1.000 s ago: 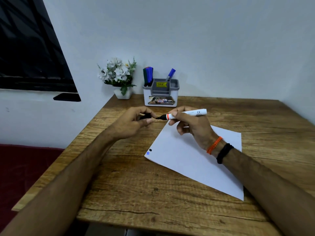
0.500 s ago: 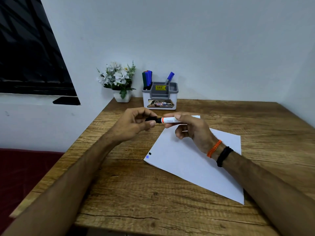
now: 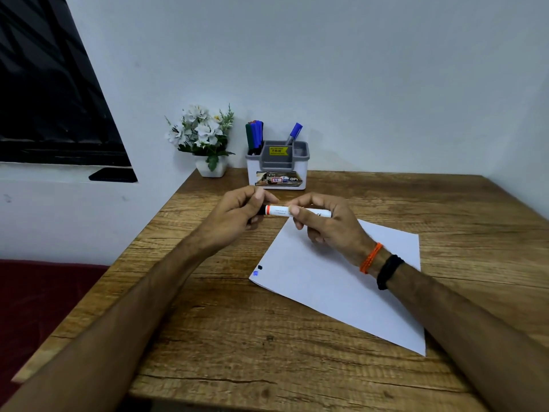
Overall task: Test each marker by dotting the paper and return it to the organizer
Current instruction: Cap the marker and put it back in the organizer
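A white marker (image 3: 279, 210) with an orange ring and a black cap is held level above the table, in front of the organizer. My right hand (image 3: 328, 224) grips its white barrel. My left hand (image 3: 237, 212) is closed around the black cap, which sits pushed onto the marker's tip. A white sheet of paper (image 3: 335, 281) lies below the hands, with a black dot (image 3: 260, 267) and a blue dot (image 3: 255, 273) near its left corner. The grey and white organizer (image 3: 277, 166) stands at the back with several markers (image 3: 255, 135) upright in it.
A small white pot of white flowers (image 3: 205, 138) stands left of the organizer at the table's back corner. The wooden table (image 3: 231, 337) ends close on the left, with a wall behind and a dark window at the upper left.
The cap in my left hand was apart from the bare tip; it has been pushed onto the marker. Both hands stayed together above the paper's far corner.
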Action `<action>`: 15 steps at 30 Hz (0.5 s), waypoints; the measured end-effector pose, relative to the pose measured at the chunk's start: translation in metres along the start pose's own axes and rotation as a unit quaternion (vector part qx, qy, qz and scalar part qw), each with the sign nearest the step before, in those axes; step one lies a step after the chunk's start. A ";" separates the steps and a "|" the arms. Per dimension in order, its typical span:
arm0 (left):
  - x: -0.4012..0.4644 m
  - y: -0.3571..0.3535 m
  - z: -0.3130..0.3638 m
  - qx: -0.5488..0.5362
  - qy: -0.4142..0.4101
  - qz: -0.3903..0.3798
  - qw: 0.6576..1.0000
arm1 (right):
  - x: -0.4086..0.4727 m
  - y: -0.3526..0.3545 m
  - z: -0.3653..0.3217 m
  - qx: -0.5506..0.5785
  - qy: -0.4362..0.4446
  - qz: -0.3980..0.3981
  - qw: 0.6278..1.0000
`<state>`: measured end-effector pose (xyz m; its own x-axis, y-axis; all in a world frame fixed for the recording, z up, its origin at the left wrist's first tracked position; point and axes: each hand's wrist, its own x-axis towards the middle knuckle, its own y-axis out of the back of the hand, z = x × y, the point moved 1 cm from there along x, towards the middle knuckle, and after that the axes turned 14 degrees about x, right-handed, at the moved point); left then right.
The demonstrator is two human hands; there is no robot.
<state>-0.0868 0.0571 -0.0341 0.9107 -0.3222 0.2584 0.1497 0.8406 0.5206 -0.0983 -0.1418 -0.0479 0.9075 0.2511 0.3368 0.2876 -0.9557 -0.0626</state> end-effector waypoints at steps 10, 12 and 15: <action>-0.004 -0.010 0.001 0.017 0.026 0.020 0.999 | 0.000 -0.002 0.008 -0.012 0.053 -0.030 0.998; -0.004 -0.010 0.000 0.024 0.033 0.018 0.999 | 0.000 -0.003 0.009 -0.024 0.062 -0.032 0.997; -0.005 -0.011 0.002 0.033 0.030 0.013 0.999 | 0.000 -0.001 0.010 -0.019 0.062 -0.031 0.997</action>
<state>-0.0937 0.0488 -0.0395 0.9358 -0.2715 0.2248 0.1011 0.8178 0.5665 -0.0957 -0.1393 -0.0576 0.8424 0.2912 0.4533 0.3279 -0.9447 -0.0023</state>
